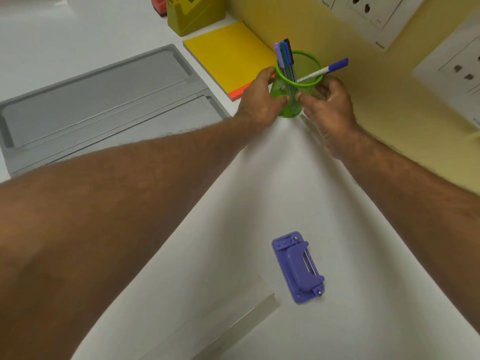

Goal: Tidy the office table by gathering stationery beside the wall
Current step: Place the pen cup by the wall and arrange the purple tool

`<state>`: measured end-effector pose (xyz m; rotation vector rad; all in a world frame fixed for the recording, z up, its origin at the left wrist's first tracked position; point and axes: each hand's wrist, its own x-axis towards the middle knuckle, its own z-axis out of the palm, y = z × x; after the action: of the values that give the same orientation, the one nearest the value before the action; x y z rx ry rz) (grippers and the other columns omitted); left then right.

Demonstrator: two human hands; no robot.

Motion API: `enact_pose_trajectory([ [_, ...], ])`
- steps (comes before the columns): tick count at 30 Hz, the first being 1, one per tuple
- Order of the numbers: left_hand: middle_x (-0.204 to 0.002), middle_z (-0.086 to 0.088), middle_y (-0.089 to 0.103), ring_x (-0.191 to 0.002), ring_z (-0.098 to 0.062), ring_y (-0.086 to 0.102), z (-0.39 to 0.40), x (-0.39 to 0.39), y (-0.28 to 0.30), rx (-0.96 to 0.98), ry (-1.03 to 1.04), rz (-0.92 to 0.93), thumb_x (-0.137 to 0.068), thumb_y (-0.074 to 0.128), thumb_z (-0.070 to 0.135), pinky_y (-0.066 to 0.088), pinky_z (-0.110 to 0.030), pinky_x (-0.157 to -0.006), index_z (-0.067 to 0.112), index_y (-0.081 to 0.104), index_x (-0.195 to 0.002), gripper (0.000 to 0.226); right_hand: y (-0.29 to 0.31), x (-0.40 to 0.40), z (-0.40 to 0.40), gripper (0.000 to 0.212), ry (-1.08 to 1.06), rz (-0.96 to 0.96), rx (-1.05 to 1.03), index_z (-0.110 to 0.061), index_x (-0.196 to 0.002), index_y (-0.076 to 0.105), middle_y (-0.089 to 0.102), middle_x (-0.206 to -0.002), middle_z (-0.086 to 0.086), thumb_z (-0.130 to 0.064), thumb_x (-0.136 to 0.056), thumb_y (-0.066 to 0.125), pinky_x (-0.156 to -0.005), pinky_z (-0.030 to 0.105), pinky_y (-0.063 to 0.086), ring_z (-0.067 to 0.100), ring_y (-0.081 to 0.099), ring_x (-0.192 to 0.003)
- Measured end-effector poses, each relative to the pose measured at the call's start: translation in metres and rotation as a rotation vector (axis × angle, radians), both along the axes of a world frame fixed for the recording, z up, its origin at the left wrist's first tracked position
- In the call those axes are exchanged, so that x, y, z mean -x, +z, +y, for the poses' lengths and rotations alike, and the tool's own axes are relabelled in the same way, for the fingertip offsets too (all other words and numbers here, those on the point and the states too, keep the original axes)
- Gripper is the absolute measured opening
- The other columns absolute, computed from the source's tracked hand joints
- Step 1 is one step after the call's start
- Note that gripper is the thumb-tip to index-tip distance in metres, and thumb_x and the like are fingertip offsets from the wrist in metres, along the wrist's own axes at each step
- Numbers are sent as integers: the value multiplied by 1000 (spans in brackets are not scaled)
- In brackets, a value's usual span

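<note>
Head view: pen holder (288, 100) base behind fingers (279, 101)

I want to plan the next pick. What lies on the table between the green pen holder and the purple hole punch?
In the head view, only bare white table lies between the green pen holder and the purple hole punch.

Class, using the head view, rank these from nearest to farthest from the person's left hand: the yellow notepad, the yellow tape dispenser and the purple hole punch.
1. Yellow notepad with an orange edge: just beyond the left hand, against the wall.
2. Yellow plastic tape dispenser: farther back along the wall.
3. Purple plastic hole punch: alone on the near table.
</note>
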<state>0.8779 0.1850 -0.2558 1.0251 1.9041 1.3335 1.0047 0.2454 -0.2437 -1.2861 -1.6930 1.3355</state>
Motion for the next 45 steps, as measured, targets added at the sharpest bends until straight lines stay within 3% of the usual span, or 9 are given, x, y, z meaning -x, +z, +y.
enact_pose_trajectory([
  [3,-153,-6,48,-140,-22,45,-15,-1,-3,27,11,52,-90,74,13,43,-38,-114,12,40,-150,69,-1,-9,-14,65,-37,-54,-38,-16,-147,46,49,-149,-1,-24,-88,73,-107,38,51,13,54,-130],
  [7,-152,-5,49,-137,-21,48,-54,-10,-3,81,-4,100,-92,72,24,45,-39,-112,15,41,-151,67,-1,-32,-47,58,-101,-104,-74,-20,-142,49,53,-140,-7,-29,-89,70,-87,12,46,9,57,-121],
  [13,-144,1,56,-127,-16,54,-133,-42,5,140,-172,243,-94,68,29,41,-27,-109,18,56,-139,48,8,-79,-126,46,-116,-159,-96,-15,-135,54,56,-138,-2,-21,-92,69,-95,18,50,13,59,-118],
  [17,-138,4,58,-130,-20,51,-175,-68,4,229,-271,340,-92,68,36,38,-41,-112,26,60,-134,43,9,-114,-185,44,-114,-216,-47,-20,-134,53,54,-139,-8,-26,-94,69,-81,-1,43,10,57,-119],
  [22,-117,9,61,-113,-16,56,-206,-89,2,331,-342,326,-88,68,50,38,-40,-102,35,63,-125,40,10,-150,-241,49,-112,-351,25,-30,-136,52,51,-137,-15,-38,-91,70,-95,23,48,6,56,-116],
  [27,-108,13,63,-104,-10,55,-215,-98,2,411,-397,284,-87,68,52,40,-40,-99,34,66,-119,36,4,-163,-274,57,-76,-463,44,-25,-137,54,50,-130,-12,-43,-87,74,-99,30,47,12,55,-119],
  [36,-116,6,63,-113,-16,55,-217,-104,4,440,-390,246,-89,68,46,41,-44,-102,30,73,-111,27,-4,-158,-278,39,-43,-446,11,-18,-123,63,60,-114,-9,-19,-87,77,-75,1,39,15,60,-104],
  [40,-113,4,65,-107,-17,56,-217,-105,1,408,-389,196,-89,71,40,46,-44,-100,26,75,-109,25,-4,-161,-276,30,-67,-420,-2,-18,-113,66,66,-110,-4,-13,-85,78,-74,1,42,15,62,-98],
  [45,-101,7,63,-81,-1,51,-214,-104,-6,316,-379,109,-89,74,32,42,-20,-79,20,75,-104,19,-5,-160,-274,30,-49,-413,-24,-15,-110,67,66,-108,-1,-12,-84,80,-73,0,42,16,62,-94],
])
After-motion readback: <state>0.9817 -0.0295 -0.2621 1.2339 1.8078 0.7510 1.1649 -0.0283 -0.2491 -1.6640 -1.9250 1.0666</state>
